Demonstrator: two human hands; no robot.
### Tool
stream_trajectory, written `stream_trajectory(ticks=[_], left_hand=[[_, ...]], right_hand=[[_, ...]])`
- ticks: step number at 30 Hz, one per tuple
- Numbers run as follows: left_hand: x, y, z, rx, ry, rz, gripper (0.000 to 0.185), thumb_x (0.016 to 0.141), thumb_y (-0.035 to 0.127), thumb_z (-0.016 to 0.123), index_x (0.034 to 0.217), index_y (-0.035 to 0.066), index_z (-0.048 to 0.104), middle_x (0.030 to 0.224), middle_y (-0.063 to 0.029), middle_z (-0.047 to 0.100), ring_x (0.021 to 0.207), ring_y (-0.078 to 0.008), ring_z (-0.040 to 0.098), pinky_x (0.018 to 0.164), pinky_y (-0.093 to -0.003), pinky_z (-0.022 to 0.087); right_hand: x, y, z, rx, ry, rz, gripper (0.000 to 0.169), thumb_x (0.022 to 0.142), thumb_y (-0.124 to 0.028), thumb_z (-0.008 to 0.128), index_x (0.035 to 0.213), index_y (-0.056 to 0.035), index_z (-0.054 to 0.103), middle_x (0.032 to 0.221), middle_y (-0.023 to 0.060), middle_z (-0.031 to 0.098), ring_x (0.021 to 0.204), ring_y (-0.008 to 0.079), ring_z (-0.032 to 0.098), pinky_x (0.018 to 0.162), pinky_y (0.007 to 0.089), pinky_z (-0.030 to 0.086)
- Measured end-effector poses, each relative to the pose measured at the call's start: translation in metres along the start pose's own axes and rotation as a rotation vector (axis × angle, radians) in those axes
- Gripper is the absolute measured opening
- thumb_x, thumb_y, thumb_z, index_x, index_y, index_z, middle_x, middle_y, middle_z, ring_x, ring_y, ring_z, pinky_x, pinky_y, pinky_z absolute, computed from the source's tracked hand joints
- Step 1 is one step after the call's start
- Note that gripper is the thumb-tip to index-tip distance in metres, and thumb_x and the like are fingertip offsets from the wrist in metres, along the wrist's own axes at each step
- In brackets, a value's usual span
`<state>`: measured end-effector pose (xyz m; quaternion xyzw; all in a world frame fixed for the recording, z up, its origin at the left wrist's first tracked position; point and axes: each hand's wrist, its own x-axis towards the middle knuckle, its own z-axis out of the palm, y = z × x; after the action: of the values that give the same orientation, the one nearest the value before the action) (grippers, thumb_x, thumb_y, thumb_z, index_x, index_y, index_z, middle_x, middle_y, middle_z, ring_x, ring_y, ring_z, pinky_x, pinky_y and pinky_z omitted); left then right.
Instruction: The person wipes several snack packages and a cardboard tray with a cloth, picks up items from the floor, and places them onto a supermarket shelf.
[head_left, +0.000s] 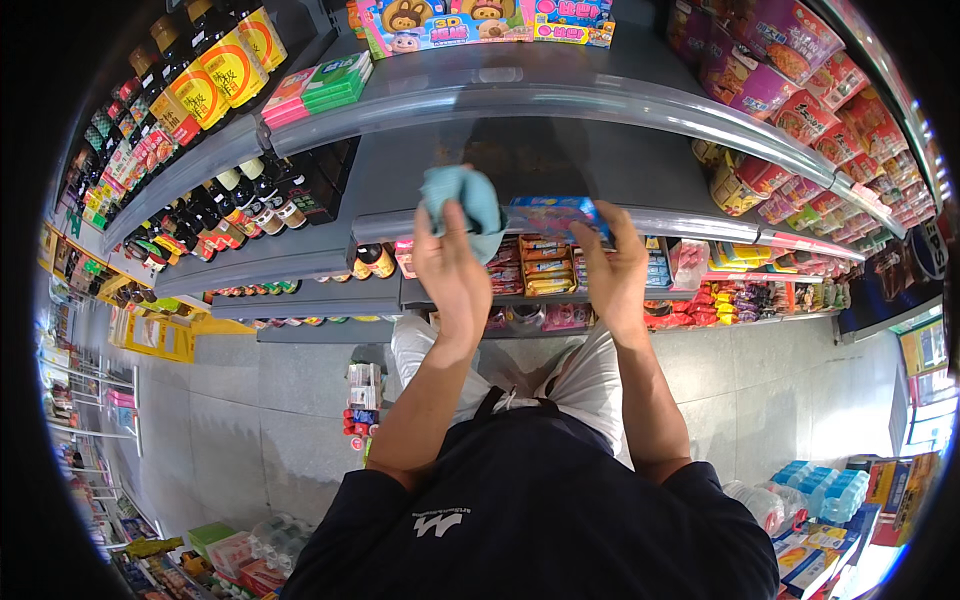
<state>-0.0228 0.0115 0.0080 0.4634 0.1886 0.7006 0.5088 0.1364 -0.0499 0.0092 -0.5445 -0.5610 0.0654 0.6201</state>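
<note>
My left hand (454, 274) grips a bunched light-blue cloth (463, 199), held up over the front edge of the middle shelf. To its right, my right hand (619, 262) holds a small blue and pink printed box (559, 216) between thumb and fingers. Cloth and box are apart, and both look slightly blurred. Behind them lies the dark middle shelf board (600, 161), which shows some brownish marks. On the shelf above stand colourful candy display boxes (450, 28) and a small stack of green and pink packets (334, 81).
Bottled sauces (217, 75) crowd the shelves at left. Cup noodles (795, 45) fill those at right. Clear plastic rails (480, 101) edge the shelves. Snack boxes (547, 266) sit lower down. Packaged goods (364, 397) stand on the floor at left, with wrapped bottles (821, 487) behind at right.
</note>
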Motion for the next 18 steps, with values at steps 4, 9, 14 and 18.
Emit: stream_trajectory(ticks=[4, 9, 14, 18], left_hand=[[0.004, 0.013, 0.038, 0.702, -0.468, 0.451, 0.046, 0.082, -0.010, 0.052, 0.126, 0.001, 0.059, 0.119, -0.0186, 0.065, 0.111, -0.0368, 0.062, 0.097, -0.0473, 0.048], [0.002, 0.006, 0.032, 0.861, -0.364, 0.464, 0.046, 0.078, -0.011, 0.054, 0.122, 0.002, 0.061, 0.112, -0.0201, 0.065, 0.106, -0.0422, 0.061, 0.094, -0.0495, 0.048], [0.004, -0.018, 0.011, 0.365, -0.063, -0.210, 0.026, 0.104, 0.015, 0.049, 0.123, 0.002, 0.062, 0.109, -0.0151, 0.070, 0.098, -0.0214, 0.067, 0.087, -0.0342, 0.052], [0.000, -0.012, 0.011, -0.225, 0.177, -0.669, 0.025, 0.103, 0.020, 0.054, 0.119, 0.002, 0.060, 0.104, -0.0087, 0.069, 0.091, -0.0195, 0.067, 0.079, -0.0360, 0.056]], right_hand=[[-0.004, -0.006, 0.003, -0.074, -0.119, 0.043, 0.025, 0.089, 0.001, 0.066, 0.113, -0.0013, 0.061, 0.096, 0.0163, 0.068, 0.086, 0.0248, 0.069, 0.077, 0.0337, 0.052], [-0.007, -0.016, 0.000, 0.135, -0.037, 0.114, 0.022, 0.093, -0.002, 0.067, 0.114, 0.0011, 0.060, 0.097, 0.0094, 0.069, 0.089, 0.0144, 0.064, 0.082, 0.0275, 0.050], [-0.005, -0.006, -0.006, 0.602, 0.009, 0.330, 0.020, 0.098, -0.005, 0.063, 0.115, 0.0037, 0.060, 0.100, 0.0052, 0.070, 0.091, 0.0069, 0.061, 0.082, 0.0232, 0.050], [-0.002, 0.003, -0.004, 0.907, 0.058, 0.486, 0.009, 0.100, -0.006, 0.059, 0.108, -0.0012, 0.062, 0.099, 0.0052, 0.070, 0.090, 0.0094, 0.065, 0.079, 0.0244, 0.052]])
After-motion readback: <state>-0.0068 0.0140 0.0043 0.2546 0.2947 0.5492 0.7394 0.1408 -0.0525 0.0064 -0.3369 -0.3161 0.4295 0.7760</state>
